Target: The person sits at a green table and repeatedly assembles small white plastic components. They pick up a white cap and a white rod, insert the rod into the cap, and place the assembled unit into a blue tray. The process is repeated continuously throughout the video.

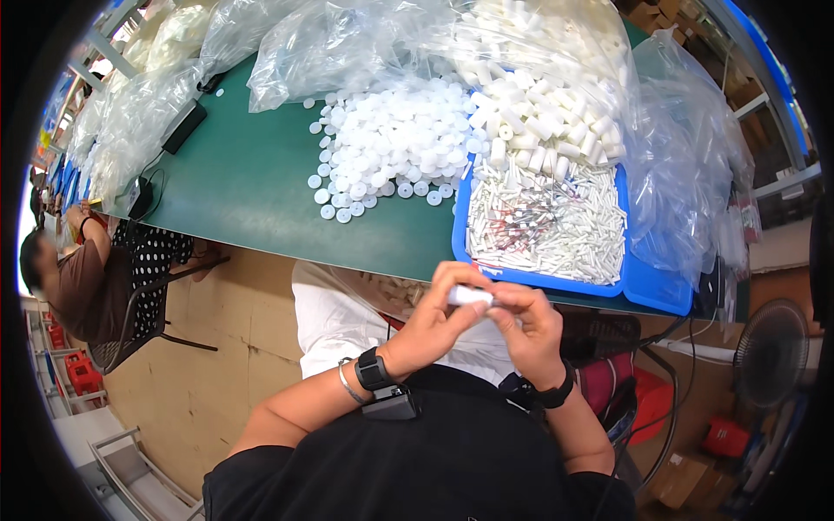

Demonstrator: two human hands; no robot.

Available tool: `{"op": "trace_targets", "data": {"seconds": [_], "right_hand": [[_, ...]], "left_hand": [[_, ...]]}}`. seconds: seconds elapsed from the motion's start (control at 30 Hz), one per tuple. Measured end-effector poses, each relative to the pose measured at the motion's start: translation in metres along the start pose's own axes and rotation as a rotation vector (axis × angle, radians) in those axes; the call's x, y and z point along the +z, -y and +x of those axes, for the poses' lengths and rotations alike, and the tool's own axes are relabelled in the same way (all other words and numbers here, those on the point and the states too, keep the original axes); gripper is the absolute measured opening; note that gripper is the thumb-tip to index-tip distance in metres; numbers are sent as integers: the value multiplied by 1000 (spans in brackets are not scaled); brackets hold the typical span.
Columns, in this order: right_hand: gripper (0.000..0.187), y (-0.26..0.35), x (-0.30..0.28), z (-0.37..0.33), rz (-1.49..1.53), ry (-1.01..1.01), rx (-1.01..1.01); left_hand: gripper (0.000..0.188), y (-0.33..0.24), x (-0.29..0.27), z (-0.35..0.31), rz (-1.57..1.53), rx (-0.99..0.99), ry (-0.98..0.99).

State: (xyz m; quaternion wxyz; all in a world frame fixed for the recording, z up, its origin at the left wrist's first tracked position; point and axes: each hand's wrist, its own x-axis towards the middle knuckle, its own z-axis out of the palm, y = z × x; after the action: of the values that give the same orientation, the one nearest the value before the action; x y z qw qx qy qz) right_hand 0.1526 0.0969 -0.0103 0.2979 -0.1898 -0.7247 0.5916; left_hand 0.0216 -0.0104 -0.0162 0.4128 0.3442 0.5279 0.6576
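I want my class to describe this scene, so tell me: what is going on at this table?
A person seated at a green table holds a small white tube between both hands, the left hand and the right hand meeting over the lap. Ahead, a blue tray holds thin white sticks and short white tubes. Beside it lies a heap of round white caps, with clear plastic bags behind. Another person sits at the left.
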Motion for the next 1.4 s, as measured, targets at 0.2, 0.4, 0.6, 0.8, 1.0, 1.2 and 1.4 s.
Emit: {"op": "trace_targets", "data": {"seconds": [0.2,0.4,0.6,0.8,1.0,1.2,1.4], "right_hand": [[20,-11,1,-10,15,80,69],[38,-1,12,7,-515,149,-298],[21,-6,11,9,-725,173,-427],[25,-6,28,1,-822,127,-373],[28,5,34,1,-494,181,-86],[27,-4,35,-4,-574,251,-13],[21,-33,36,2,-106,271,-20]], "left_hand": [[43,2,1,-3,-240,-39,215],[50,6,3,0,-809,-386,89],[50,12,0,-2,-1043,-484,79],[44,12,8,-10,-1222,-456,39],[52,19,-2,-6,-1092,-462,3],[57,18,7,-13,-805,-317,-4],[59,27,-2,-18,-718,-398,-29]]}}
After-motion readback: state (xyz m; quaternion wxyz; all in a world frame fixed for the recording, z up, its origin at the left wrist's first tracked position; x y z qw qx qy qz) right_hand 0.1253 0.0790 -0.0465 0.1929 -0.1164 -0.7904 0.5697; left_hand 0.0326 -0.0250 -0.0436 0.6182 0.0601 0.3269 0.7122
